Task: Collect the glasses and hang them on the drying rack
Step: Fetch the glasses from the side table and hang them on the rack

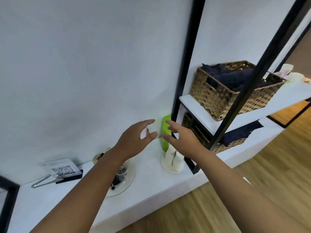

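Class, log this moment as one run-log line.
left hand: open, empty | right hand: open, empty | green bottle: between hands | white cups: on round tray

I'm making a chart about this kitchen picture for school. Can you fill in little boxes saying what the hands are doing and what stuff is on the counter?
left hand: open, raised over the counter, holding nothing
right hand: open, reaching beside the left, holding nothing
green bottle: upright by the wall, behind both hands
white cups: on a small round tray
counter: white
woven basket: on the shelf, dark cloth inside
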`<action>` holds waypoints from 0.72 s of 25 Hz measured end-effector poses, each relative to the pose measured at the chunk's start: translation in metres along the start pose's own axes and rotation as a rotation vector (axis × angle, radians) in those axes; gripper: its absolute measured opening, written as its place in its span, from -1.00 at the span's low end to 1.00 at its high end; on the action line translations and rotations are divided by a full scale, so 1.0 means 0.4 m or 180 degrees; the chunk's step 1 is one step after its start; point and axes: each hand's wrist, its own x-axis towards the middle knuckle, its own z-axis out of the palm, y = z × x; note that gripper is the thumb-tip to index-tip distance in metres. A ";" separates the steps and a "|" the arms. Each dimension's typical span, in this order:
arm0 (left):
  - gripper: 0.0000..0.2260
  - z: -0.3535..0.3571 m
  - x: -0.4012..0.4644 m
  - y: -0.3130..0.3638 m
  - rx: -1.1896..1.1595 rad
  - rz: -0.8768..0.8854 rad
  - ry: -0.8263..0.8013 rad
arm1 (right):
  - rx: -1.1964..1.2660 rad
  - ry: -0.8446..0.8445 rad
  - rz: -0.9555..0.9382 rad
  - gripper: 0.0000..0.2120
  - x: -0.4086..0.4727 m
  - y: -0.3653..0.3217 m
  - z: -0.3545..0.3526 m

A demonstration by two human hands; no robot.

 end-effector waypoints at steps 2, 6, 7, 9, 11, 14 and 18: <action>-0.51 0.039 0.004 0.110 -0.0022 0.0251 -0.0106 | 0.0039 0.0248 0.0011 -0.40 -0.079 0.023 -0.108; -0.49 0.137 -0.018 0.317 -0.0104 0.0660 -0.0301 | 0.0099 0.0681 0.0151 -0.39 -0.275 0.075 -0.301; -0.50 0.168 -0.026 0.373 -0.0154 0.0749 -0.0371 | 0.0098 0.0808 0.0199 -0.39 -0.333 0.089 -0.350; -0.51 0.239 -0.050 0.491 -0.0245 0.0965 -0.0533 | 0.0052 0.1095 0.0351 -0.39 -0.464 0.128 -0.444; -0.52 0.316 -0.076 0.621 -0.0323 0.1252 -0.0727 | -0.0064 0.1388 0.0525 -0.39 -0.603 0.168 -0.534; -0.52 0.437 -0.106 0.791 -0.0489 0.1565 -0.0980 | -0.0255 0.1730 0.0795 -0.37 -0.784 0.221 -0.645; -0.49 0.607 -0.134 0.992 -0.0545 0.1913 -0.1467 | -0.0372 0.2211 0.1248 -0.33 -1.020 0.282 -0.775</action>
